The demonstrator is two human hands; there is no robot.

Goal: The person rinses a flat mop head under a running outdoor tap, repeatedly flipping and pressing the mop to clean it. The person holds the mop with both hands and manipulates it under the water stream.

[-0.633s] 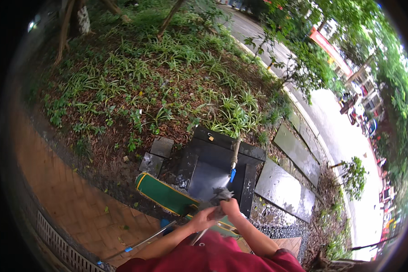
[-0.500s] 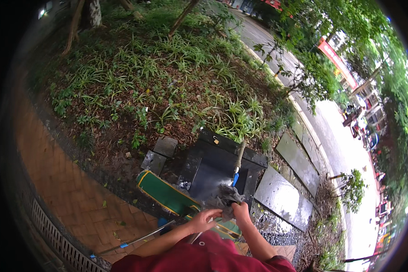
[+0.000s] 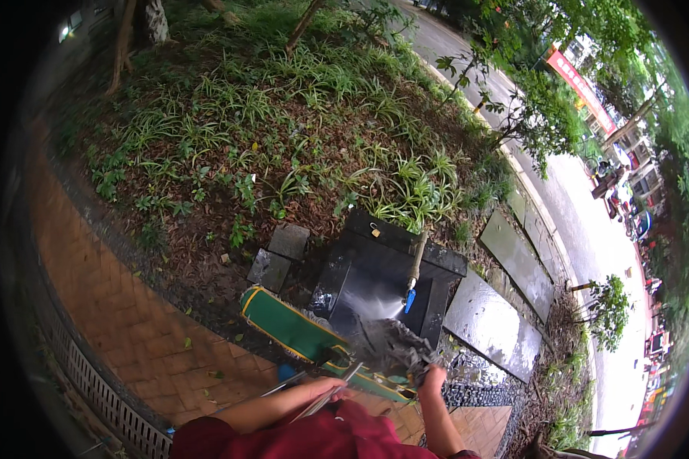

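Note:
My right hand (image 3: 434, 379) is closed on a wet, dark grey cloth (image 3: 396, 346), which hangs toward a black stone basin (image 3: 333, 264). Water sprays inside the basin below a tap with a blue handle (image 3: 411, 300). My left hand (image 3: 325, 389) is closed around a thin metal pole (image 3: 308, 410) near my body; its fingers are partly hidden. A wide flat mop head (image 3: 289, 325), green with yellow edging and grey fringe, lies in front of my hands across the basin's near left side. Part of it passes under the cloth.
A small padlock (image 3: 375, 230) sits on the basin's back wall. Wet stone slabs (image 3: 486, 321) lie to the right. Brick paving (image 3: 138, 325) and a drain grate (image 3: 103, 390) are at the left. Beyond the basin is a planted bed (image 3: 283, 138), with a road (image 3: 566, 199) at the right.
My right hand has moved right and slightly down, stretching the cloth out from a bunch. My left hand has moved left and down, apart from the right. The water spray shows more.

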